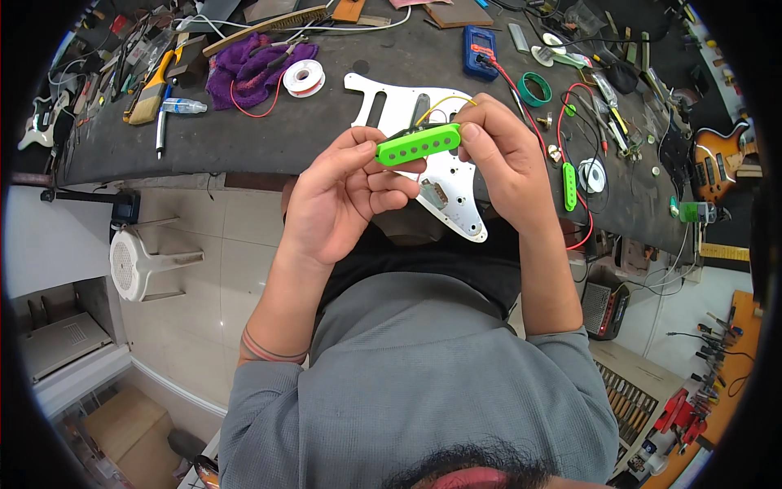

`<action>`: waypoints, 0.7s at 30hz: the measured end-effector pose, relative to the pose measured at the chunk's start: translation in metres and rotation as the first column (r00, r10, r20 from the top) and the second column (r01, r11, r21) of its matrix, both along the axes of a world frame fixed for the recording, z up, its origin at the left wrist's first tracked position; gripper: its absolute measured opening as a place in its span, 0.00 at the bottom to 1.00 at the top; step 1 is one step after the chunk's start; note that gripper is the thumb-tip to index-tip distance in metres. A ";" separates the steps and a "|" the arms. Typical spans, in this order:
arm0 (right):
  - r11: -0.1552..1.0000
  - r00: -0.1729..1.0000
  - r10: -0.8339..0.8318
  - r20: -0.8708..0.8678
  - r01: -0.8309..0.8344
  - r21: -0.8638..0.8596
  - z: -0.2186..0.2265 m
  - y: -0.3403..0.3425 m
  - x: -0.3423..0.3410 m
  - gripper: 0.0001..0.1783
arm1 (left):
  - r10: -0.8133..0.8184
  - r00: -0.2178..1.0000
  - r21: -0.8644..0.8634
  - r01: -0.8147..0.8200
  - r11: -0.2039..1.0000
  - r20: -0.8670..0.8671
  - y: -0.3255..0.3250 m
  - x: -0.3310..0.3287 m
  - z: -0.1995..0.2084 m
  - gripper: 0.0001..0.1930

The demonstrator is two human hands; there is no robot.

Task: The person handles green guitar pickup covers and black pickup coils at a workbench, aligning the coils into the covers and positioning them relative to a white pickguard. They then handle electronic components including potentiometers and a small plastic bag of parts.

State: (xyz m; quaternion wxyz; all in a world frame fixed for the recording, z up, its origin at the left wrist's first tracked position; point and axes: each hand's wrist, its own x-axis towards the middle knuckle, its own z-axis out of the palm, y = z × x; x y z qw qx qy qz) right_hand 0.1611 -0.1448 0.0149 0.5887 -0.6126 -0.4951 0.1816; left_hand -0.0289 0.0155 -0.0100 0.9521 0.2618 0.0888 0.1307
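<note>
Between my two hands is a guitar pickup with a bright green cover and a row of round dark pole pieces facing up. My left hand grips its left end between thumb and fingers. The thumb and fingertips of my right hand close on its right end. A yellow wire curves behind the pickup near my right fingers. Below the pickup, a white guitar pickguard with slots and holes lies over the bench edge, partly hidden by my hands.
Right of my hands lie another green pickup cover, a green tape roll and a blue multimeter with red leads. Farther left are a wire spool, a purple cloth and a paintbrush. A white stool stands on the floor.
</note>
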 end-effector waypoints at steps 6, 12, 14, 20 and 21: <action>0.999 0.965 0.039 0.260 -0.040 -0.003 0.012 -0.002 0.003 0.05 | -0.140 0.989 -0.138 0.145 0.980 0.039 0.007 -0.001 -0.015 0.13; 0.999 0.915 0.043 0.401 -0.035 -0.026 0.014 -0.002 0.007 0.06 | -0.190 0.981 -0.105 0.193 0.976 0.041 0.008 0.005 -0.021 0.10; 0.999 0.911 0.048 0.409 -0.042 -0.023 0.014 0.001 0.008 0.08 | -0.212 0.975 -0.106 0.219 0.970 0.068 0.005 0.006 -0.021 0.11; 0.994 0.937 0.099 0.334 -0.107 0.005 0.015 0.010 0.009 0.14 | -0.314 0.922 -0.046 0.332 0.942 0.225 0.003 0.006 -0.036 0.24; 0.990 0.946 0.137 0.294 -0.142 -0.006 0.017 0.012 0.009 0.15 | -0.286 0.919 -0.074 0.316 0.946 0.271 0.002 0.005 -0.038 0.26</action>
